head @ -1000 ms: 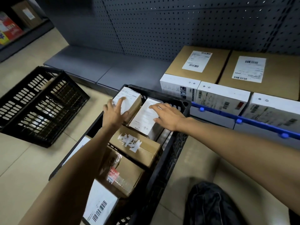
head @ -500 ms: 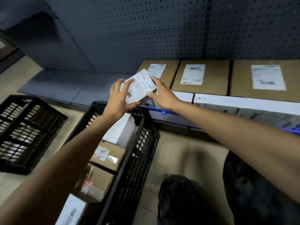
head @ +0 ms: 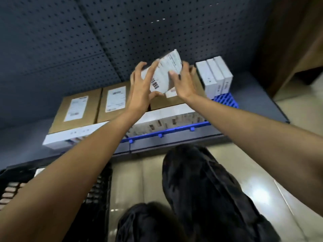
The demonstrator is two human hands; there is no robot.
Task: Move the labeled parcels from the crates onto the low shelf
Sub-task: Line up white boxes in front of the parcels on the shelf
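I hold a small white parcel [head: 164, 75] with a barcode label between both hands, tilted, above the brown boxes on the low shelf [head: 258, 100]. My left hand [head: 141, 88] grips its left side with fingers spread. My right hand [head: 183, 81] presses its right side. Brown labeled boxes [head: 76, 110] and white boxes [head: 167, 117] fill the shelf on a blue pallet [head: 225, 100]. The black crate [head: 97, 198] sits at lower left, mostly hidden by my left arm.
Three white boxes [head: 215, 75] stand upright at the shelf's right end. A dark pegboard wall [head: 87, 41] backs the shelf. My dark-trousered knees [head: 201, 189] are over the shiny tiled floor. A brown wall edge [head: 297, 41] is at right.
Both hands lifted the white parcel out of the crate and carried it right and forward over the shelf boxes. My view swung right, leaving the crate at lower left.
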